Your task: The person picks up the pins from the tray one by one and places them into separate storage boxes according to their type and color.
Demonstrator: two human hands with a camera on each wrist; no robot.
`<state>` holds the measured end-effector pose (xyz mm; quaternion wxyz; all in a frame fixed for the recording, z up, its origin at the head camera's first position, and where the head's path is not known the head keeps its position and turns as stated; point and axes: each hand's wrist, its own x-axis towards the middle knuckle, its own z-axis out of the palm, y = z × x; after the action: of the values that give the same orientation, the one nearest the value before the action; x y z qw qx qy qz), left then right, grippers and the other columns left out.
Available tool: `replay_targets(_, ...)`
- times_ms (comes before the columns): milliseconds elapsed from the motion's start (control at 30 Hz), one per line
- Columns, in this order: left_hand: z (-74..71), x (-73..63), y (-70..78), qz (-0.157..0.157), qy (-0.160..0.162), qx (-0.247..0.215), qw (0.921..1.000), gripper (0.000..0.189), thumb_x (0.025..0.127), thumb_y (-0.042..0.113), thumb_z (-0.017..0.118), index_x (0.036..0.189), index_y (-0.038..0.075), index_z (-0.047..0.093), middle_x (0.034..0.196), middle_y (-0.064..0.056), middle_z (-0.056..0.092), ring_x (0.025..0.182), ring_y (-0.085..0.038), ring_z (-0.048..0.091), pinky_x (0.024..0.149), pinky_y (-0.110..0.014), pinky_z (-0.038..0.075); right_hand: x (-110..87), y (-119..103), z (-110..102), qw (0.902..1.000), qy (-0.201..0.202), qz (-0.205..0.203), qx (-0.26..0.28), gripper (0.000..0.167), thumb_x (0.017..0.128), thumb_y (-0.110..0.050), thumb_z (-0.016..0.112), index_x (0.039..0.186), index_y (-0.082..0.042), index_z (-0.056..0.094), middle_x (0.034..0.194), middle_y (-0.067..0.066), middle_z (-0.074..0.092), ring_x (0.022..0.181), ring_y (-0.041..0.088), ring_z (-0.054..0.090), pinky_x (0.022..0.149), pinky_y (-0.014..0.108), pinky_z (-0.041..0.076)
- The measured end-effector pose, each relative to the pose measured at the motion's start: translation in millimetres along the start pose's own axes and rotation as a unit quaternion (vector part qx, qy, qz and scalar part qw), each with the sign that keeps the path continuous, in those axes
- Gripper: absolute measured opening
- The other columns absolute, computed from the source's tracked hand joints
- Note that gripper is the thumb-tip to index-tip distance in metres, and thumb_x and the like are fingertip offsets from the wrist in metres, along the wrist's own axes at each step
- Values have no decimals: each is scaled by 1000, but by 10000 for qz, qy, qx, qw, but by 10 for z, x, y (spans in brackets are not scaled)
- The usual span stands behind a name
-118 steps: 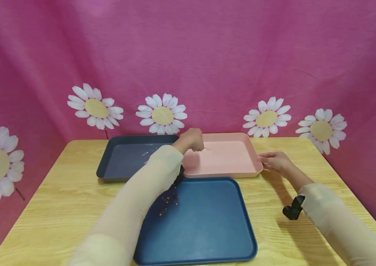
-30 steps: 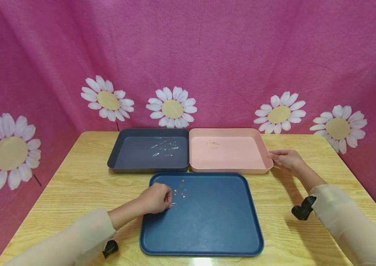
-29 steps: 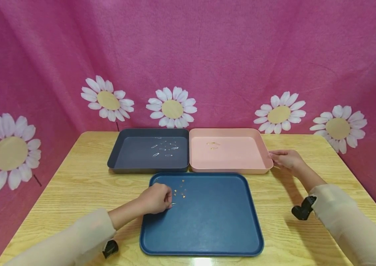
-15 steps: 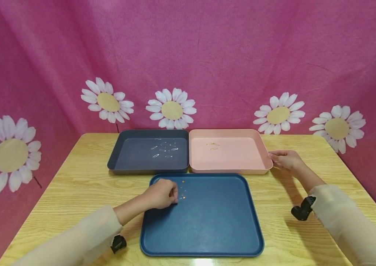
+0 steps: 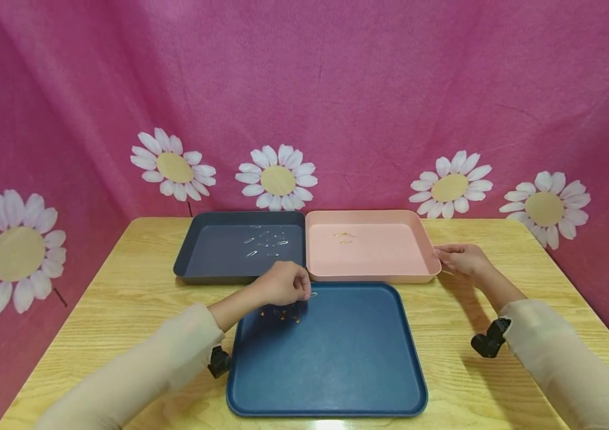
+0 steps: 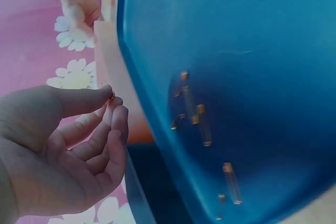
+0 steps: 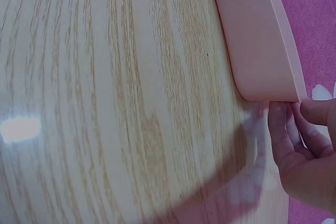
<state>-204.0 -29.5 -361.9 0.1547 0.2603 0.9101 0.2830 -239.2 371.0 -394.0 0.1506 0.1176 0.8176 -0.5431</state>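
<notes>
My left hand pinches a gold safety pin between thumb and fingertips, over the far edge of the blue tray. In the left wrist view the same hand shows mostly the pin's end at the fingertips. Several more gold safety pins lie in the blue tray, beneath and behind the hand. The right hand grips the right wall of the pink tray, thumb at the rim and fingers against the outside, as the right wrist view shows the hand at the tray's corner.
A dark grey tray with several silver safety pins stands left of the pink one, side by side. A few gold pins lie in the pink tray. All stand on a wooden table before a pink flowered curtain.
My left hand dropped a little from the pink tray to the blue tray, took a gold safety pin, and lifted it forward and right. The right hand stays on the pink tray.
</notes>
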Motion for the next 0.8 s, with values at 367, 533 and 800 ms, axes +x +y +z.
replay_targets(367, -216, 507, 176, -84, 104, 438, 9990, 7, 81, 7, 68, 78, 6, 75, 71, -4, 67, 67, -9, 52, 57, -16, 40, 15, 9, -18, 9999, -10, 82, 112, 62, 98, -24, 54, 143, 13, 33, 76, -22, 62, 74, -8, 60, 77, 17, 57)
replay_targets(533, -290, 799, 230, -106, 55, 510, 9986, 9, 81, 6, 67, 78, 4, 75, 67, -3, 67, 66, -9, 52, 55, -16, 39, 96, 77, -72, 9990, -204, 72, 380, 57, 95, -25, 59, 140, 8, 43, 80, -20, 64, 78, -7, 62, 79, 16, 57)
replay_targets(800, -373, 1204, 399, -414, -411, 1100, 9922, 13, 86, 16, 65, 89, 11, 76, 74, 0, 70, 85, -16, 65, 79, -28, 52, 271, 212, -183, 9926, -545, 226, 1063, 56, 89, -26, 69, 135, 0, 52, 80, -17, 69, 79, -4, 65, 79, 18, 58)
